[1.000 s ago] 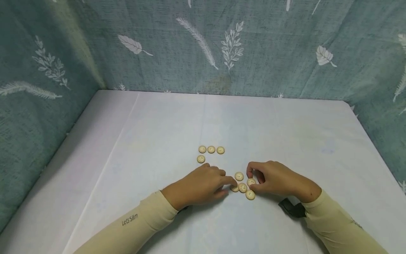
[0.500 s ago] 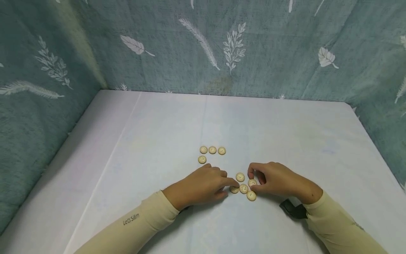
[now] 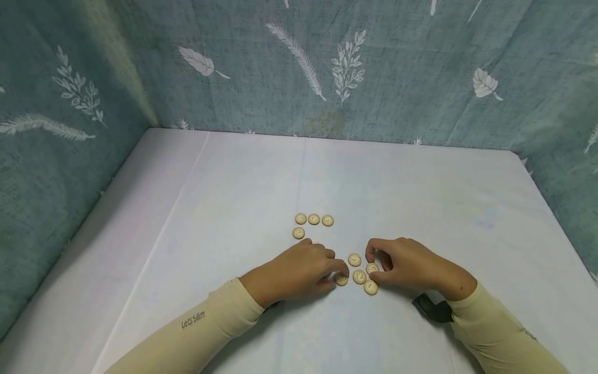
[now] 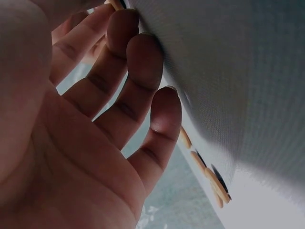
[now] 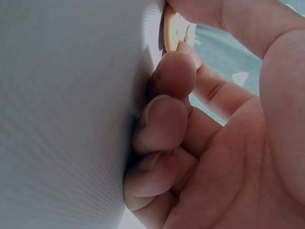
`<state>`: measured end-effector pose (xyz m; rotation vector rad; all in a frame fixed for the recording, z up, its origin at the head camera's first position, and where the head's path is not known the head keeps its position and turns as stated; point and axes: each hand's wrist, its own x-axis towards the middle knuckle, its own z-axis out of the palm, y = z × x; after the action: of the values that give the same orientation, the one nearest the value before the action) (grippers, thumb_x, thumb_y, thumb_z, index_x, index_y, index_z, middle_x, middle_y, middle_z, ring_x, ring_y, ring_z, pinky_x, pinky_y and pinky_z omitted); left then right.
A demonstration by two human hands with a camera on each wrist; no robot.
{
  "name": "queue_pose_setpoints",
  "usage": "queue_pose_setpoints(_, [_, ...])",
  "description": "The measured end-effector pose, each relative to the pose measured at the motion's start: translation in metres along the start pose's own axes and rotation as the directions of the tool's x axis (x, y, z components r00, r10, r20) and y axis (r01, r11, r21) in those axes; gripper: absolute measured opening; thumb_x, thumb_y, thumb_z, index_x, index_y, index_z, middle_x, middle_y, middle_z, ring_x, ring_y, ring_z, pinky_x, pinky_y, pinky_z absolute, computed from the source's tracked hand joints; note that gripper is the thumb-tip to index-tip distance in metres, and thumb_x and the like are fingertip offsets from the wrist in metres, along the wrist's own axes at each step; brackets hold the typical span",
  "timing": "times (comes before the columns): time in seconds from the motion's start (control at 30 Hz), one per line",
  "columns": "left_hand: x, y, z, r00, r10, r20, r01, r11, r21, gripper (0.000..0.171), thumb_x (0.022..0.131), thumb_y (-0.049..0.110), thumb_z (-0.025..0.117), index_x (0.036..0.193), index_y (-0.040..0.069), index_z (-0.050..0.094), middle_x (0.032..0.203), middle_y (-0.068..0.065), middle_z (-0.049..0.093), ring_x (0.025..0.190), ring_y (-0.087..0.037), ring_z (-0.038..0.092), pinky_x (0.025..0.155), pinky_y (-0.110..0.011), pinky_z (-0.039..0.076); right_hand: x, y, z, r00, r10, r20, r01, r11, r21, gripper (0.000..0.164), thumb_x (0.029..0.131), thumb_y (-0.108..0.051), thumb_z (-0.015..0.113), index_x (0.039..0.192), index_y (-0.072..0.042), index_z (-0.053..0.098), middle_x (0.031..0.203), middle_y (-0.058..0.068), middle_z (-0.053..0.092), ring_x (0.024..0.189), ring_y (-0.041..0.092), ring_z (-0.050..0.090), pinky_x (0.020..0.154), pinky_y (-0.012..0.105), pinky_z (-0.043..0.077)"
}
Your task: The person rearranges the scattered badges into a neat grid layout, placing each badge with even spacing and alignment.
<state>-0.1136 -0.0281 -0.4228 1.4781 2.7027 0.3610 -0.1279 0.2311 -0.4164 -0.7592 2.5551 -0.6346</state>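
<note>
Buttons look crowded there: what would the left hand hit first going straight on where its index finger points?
Past the button it holds, the left hand would probably meet the next button to the right; the hand's height is hard to judge.

We have broad free room on the table (image 3: 420,192) beyond our left hand (image 3: 296,272) and right hand (image 3: 411,262), as far as the curtain (image 3: 397,93), and out along either side. Between the hands, three loose buttons (image 3: 359,277) block the way, and only a narrow gap parts them from the held button (image 3: 341,279) at our left hand. Just ahead of that hand, four more buttons (image 3: 314,219) stand in the way, lying flat, so we could pass above them.
</note>
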Motion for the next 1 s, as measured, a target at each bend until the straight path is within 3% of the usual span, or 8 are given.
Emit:
queue_pose_setpoints(0.5, [0.0019, 0.0007, 0.0018, 0.999, -0.032, 0.031, 0.033, 0.999, -0.015, 0.017, 0.09, 0.03, 0.075, 0.106, 0.027, 0.072, 0.072, 0.015, 0.059, 0.068, -0.002, 0.049, 0.072, -0.026, 0.042, -0.0008, -0.0004, 0.0013, 1.0, -0.003, -0.016, 0.003, 1.0, -0.006, 0.023, 0.082, -0.024, 0.078, 0.091, -0.025, 0.057, 0.063, -0.012, 0.047, 0.055, 0.0, 0.043, 0.054, 0.021, 0.035])
queue_pose_setpoints(0.77, [0.0025, 0.0005, 0.0031, 0.992, -0.077, 0.1, 0.085, 0.994, -0.072, 0.016, 0.092, 0.03, 0.071, 0.106, 0.024, 0.068, 0.071, 0.016, 0.061, 0.07, 0.0, 0.053, 0.077, -0.029, 0.044, -0.0026, 0.001, 0.0023, 1.0, -0.012, -0.019, 0.012, 1.0, -0.006, 0.022, 0.082, -0.025, 0.077, 0.091, -0.025, 0.058, 0.063, -0.014, 0.046, 0.055, -0.001, 0.042, 0.054, 0.02, 0.036])
queue_pose_setpoints(1.0, [0.0024, -0.0008, -0.0003, 0.993, -0.076, 0.093, 0.081, 0.995, -0.06, 0.015, 0.092, 0.029, 0.071, 0.105, 0.023, 0.068, 0.069, 0.015, 0.06, 0.069, 0.0, 0.053, 0.076, -0.029, 0.044, -0.0017, 0.0001, 0.0003, 0.999, -0.02, -0.029, 0.02, 1.0, -0.011, 0.022, 0.082, -0.024, 0.078, 0.091, -0.025, 0.058, 0.063, -0.013, 0.046, 0.055, -0.001, 0.042, 0.055, 0.021, 0.035])
